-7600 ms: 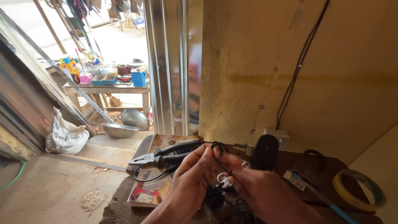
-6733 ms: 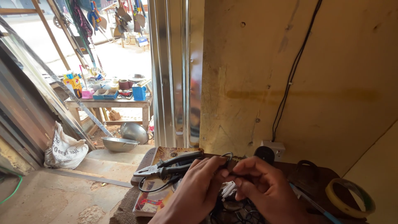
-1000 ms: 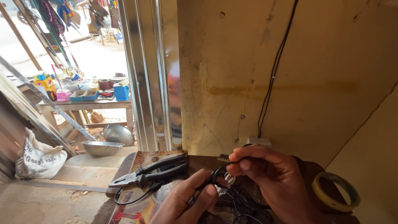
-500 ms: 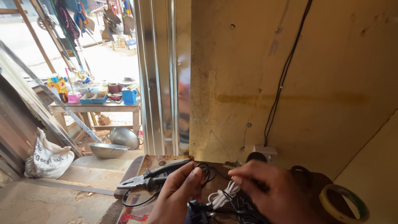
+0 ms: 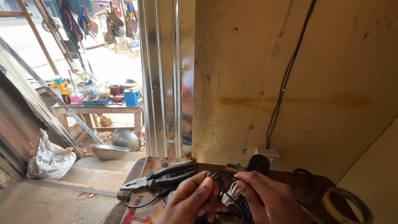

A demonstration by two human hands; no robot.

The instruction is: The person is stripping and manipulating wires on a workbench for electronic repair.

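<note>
Meanwhile, you are pinching a black cable tangle [image 5: 226, 195] with your left hand [image 5: 195, 203] and right hand [image 5: 269, 203].
Pliers [image 5: 161, 179] are lying just beside it; tugging is likely risking snagged loops.

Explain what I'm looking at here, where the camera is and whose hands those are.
There is no machine here. The single picture comes from a camera worn on a person's head, looking down at their own two bare hands over a dark wooden workbench against a yellowish wall. The left hand and right hand are both closed on a tangle of thin black wires between them. Beside the left hand lie pliers with black handles. A black plug sits in a white wall socket, and a roll of tape lies at the far right. Outside the doorway stands a cluttered wooden table.
</note>
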